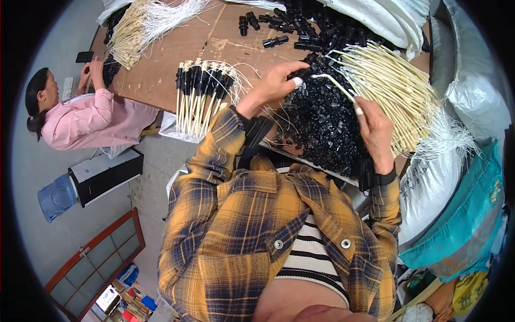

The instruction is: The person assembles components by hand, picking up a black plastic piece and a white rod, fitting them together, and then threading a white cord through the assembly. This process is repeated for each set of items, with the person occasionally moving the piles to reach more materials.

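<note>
My left hand [276,84], a white cover on its thumb, pinches a small black plastic fitting [301,73] between thumb and fingertips. In my right hand [377,131] is a thin cream tube [339,85], gripped near its lower part; its whitish bent tip points toward the fitting. Beneath both hands spreads a pile of small shiny black plastic pieces [322,121]. Right of the pile lies a big bundle of cream tubes [391,86] with white strings at one end. Left of my left hand, several cream tubes with black fittings [201,88] lie in a row.
Larger black connectors [275,42] are scattered at the back of the brown table [161,72]. Another tube bundle [129,40] lies far left, near a person in pink [80,118] holding a dark phone. White sacks [434,188] and a teal sack [461,214] crowd the right.
</note>
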The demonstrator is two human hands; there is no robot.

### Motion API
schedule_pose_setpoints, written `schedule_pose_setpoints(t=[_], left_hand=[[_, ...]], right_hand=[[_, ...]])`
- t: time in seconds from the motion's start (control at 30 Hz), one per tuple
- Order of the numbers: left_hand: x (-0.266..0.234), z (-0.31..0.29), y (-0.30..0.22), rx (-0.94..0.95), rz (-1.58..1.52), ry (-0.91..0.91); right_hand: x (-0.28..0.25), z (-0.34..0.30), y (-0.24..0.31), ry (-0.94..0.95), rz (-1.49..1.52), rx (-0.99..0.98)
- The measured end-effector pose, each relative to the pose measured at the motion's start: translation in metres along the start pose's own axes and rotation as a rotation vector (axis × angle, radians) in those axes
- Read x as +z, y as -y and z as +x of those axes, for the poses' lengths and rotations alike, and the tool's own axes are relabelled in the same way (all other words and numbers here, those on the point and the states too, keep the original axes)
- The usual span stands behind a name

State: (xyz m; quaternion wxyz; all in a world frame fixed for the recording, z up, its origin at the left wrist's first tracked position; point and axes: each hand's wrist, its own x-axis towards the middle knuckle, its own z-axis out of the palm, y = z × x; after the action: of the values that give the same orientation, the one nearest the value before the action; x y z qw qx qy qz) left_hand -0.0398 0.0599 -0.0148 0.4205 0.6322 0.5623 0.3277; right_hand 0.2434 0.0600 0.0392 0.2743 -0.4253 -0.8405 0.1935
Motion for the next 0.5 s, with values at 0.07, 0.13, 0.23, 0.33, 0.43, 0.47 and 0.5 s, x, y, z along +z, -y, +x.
schedule_pose_setpoints(t=[0.07, 0.13, 0.23, 0.33, 0.43, 0.47, 0.5], left_hand=[[0.007, -0.013, -0.007, 0.130, -0.074, -0.044], [0.003, -0.020, -0.025, -0.030, -0.161, 0.029], [0.006, -0.023, -0.024, 0.157, 0.010, -0.030], [0.011, -0.025, -0.027, 0.272, 0.302, -0.046], [0.031, -0.027, -0.034, 0.464, 0.461, -0.012], [0.033, -0.023, -0.027, 0.477, 0.448, -0.008], [0.028, -0.022, -0.013, 0.516, 0.329, -0.063]], right_hand=[[0.009, 0.002, 0.005, 0.049, 0.049, 0.028], [0.017, 0.003, 0.010, 0.047, 0.086, 0.020], [0.023, 0.002, 0.012, 0.084, 0.081, -0.026], [0.016, 0.003, 0.025, 0.150, -0.038, -0.071], [0.037, -0.004, 0.028, 0.128, -0.118, -0.207], [0.037, -0.003, 0.029, 0.139, -0.177, -0.244], [0.028, 0.003, 0.034, 0.153, -0.290, -0.260]])
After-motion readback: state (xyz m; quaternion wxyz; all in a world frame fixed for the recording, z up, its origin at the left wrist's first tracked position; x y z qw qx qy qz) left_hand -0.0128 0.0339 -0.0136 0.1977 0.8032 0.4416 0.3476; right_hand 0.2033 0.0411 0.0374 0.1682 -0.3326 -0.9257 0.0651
